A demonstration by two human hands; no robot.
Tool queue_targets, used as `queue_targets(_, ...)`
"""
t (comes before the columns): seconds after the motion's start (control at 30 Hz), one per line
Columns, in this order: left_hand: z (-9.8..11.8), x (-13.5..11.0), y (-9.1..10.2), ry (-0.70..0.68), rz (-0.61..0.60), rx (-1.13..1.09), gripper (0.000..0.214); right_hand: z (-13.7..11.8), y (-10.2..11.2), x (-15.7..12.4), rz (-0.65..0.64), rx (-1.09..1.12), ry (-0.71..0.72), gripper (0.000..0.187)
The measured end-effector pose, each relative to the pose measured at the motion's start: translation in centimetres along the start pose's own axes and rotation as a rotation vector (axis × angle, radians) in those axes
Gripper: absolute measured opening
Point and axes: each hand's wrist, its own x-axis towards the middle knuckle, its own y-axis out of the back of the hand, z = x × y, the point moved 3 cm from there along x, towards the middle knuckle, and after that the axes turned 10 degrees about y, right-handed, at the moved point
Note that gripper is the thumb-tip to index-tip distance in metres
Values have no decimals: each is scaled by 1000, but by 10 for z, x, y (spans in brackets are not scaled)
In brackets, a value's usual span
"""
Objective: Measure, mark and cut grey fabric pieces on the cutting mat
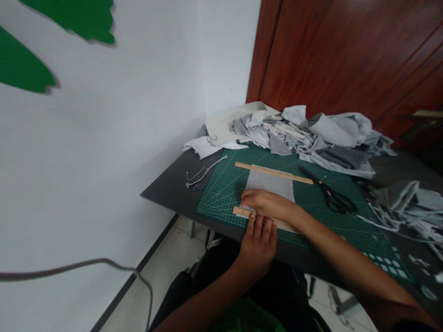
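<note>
A grey piece of cloth (272,183) lies flat on the green cutting mat (221,184). One wooden ruler (275,173) crosses its far edge, and a second wooden ruler (238,211) lies along its near edge. My left hand (259,244) rests on the near ruler from the front, fingers stretched out flat. Just beyond that ruler, by the cloth's left near corner, is my right hand (261,202) with its fingers closed together. Whatever may be in those fingers is hidden. Both forearms partly cover the near ruler and mat.
Black scissors (327,191) lie right of the cloth. A heap of grey and white fabric scraps (277,131) fills the table's back, and more scraps (411,205) lie at the right. Loose cords (207,173) sit left of the mat. A white wall (155,92) borders the left.
</note>
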Motion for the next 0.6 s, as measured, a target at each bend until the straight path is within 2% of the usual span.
queue_targets(0.4,0,1,1,19,59,4,44,6,2,-4,85,43,-5,28)
queue_targets(0.6,-1,1,0,3,18,-1,47,2,-1,-1,12,21,-15,27)
